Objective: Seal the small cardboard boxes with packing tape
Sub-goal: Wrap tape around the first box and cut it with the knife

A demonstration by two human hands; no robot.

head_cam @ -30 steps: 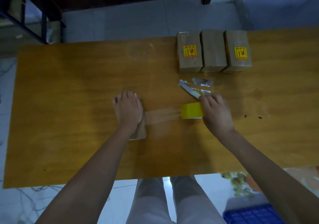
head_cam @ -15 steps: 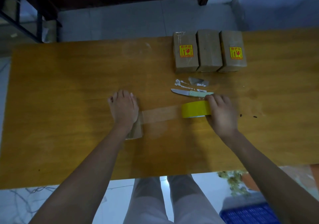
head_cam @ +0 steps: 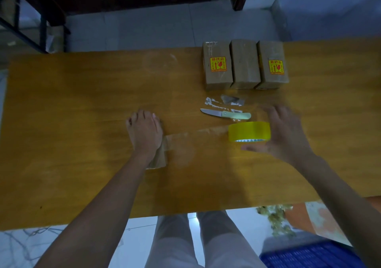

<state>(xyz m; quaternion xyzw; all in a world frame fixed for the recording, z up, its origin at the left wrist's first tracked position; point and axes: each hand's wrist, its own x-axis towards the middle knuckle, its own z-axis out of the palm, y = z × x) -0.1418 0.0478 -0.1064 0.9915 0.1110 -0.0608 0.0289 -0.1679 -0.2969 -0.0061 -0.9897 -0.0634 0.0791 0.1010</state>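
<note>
orange table [head_cam: 82,102]: my left hand [head_cam: 145,133] presses flat on small box [head_cam: 158,160]; right hand [head_cam: 286,135] blurred, fingers spread, holding nothing, beside tape roll [head_cam: 249,131]; knife [head_cam: 225,114] near.

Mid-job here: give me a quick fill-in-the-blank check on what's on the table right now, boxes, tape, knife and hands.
1. The left hand presses flat on a small cardboard box, and a strip of tape runs from it to the yellow ____.
2. The knife lies on the table with its blade pointing toward the person's ____ side.
3. At the far edge stand ____ boxes in a row.
4. The right hand, fingers spread, grips ____.

Missing words: tape roll; left; three; nothing
</note>
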